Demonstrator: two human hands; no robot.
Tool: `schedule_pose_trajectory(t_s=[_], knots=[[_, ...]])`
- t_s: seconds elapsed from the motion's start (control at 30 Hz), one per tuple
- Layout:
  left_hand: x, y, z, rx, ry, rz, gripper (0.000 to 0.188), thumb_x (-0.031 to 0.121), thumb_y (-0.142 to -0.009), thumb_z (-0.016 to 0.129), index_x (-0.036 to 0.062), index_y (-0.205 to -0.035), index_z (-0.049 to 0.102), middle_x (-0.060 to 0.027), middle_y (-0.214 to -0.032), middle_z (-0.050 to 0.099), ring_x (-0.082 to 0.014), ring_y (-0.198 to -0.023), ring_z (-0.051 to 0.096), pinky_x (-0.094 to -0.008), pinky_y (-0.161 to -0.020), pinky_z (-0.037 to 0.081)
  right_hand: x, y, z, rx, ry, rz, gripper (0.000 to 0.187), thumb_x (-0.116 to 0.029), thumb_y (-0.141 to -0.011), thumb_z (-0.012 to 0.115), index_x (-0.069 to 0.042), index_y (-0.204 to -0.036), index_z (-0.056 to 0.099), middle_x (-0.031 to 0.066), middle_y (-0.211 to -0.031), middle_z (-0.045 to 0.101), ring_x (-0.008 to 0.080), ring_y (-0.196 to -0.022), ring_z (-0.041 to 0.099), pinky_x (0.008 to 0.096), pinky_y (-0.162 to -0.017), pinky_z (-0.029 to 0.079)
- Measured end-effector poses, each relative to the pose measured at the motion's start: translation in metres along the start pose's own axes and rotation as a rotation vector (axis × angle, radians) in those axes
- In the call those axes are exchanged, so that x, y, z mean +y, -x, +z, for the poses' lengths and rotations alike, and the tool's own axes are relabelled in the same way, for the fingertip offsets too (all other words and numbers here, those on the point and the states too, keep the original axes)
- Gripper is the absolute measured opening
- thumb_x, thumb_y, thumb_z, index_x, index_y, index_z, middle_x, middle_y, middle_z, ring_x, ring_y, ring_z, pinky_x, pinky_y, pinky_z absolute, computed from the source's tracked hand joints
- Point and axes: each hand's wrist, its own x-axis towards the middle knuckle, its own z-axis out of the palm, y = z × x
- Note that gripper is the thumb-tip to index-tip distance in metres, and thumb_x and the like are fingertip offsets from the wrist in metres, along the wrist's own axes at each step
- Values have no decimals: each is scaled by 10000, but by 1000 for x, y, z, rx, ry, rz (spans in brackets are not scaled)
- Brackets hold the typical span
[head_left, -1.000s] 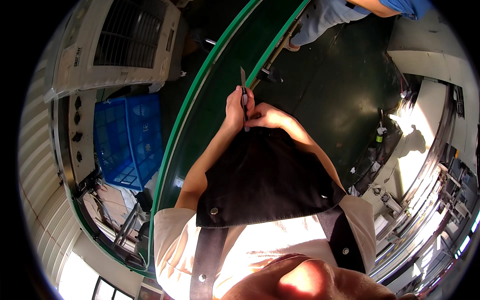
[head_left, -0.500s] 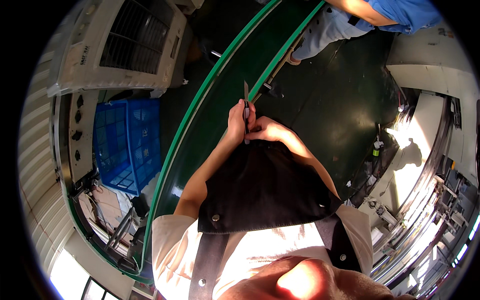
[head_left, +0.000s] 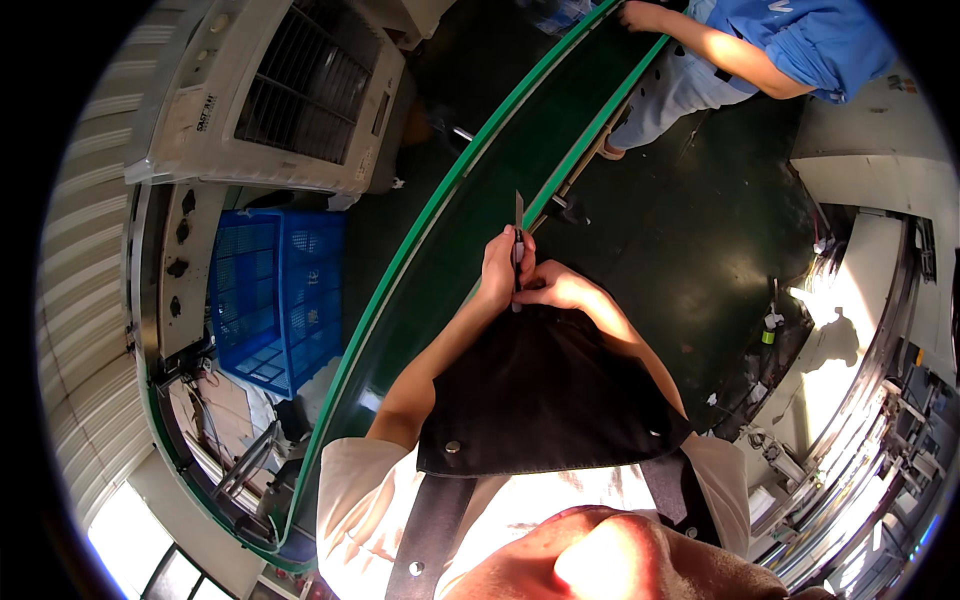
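A utility knife with a dark handle and a bare blade pointing away from me stands in front of my chest, over the near edge of the green conveyor belt. My left hand is closed round its handle. My right hand is closed too, its thumb and fingers pinched together at the handle's lower end, close to the left palm. Part of the right fingertips is hidden. Just below both hands hangs my black apron.
The green-edged conveyor belt runs from lower left to the top. At its far end a co-worker's hand rests by the edge. Left of it are a blue crate and a beige air cooler. Cables and a bottle lie at right.
The whole view has shifted, so everything sits further right and lower. The co-worker's hand has come into sight at the belt's far end. My hands keep the same hold on the knife.
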Motion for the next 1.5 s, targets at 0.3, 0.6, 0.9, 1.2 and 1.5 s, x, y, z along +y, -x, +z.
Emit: schedule_pose_trajectory(t_s=[0.3,0.6,0.9,1.2,1.5], knots=[[1,0,4,11,17,15,422,338,-962,289,20,-770,488,-34,-486,408,-108,-373,351,-243,-365,278,10,-2,1,7,-4,-2,146,-171,-810,632,-31,-784,663,32,-764,649,111,-740,567,258,-725,429],[1,-1,4,25,-13,27,419,328,-962,289,19,-766,493,-37,-480,416,-109,-376,361,-243,-372,279,9,-1,0,30,-25,29,216,-237,-763,677,-27,-813,660,57,-767,654,138,-730,580,271,-712,439],[2,0,5,12,16,30,419,329,-964,288,19,-772,494,-35,-484,414,-109,-377,358,-243,-371,277,12,-2,1,29,-11,29,151,-180,-805,641,-31,-788,655,38,-768,649,112,-743,570,262,-730,432],[1,0,4,6,17,37,409,320,-968,280,21,-781,488,-30,-490,408,-106,-381,354,-241,-370,281,7,0,1,16,-64,-12,165,-186,-784,655,-23,-811,654,44,-780,657,128,-745,582,266,-727,438],[1,0,3,-5,30,37,413,332,-967,285,21,-781,483,-31,-494,404,-106,-384,353,-239,-367,279,4,1,1,19,-70,-4,162,-172,-785,654,-15,-822,649,47,-785,657,126,-750,583,261,-730,439]])
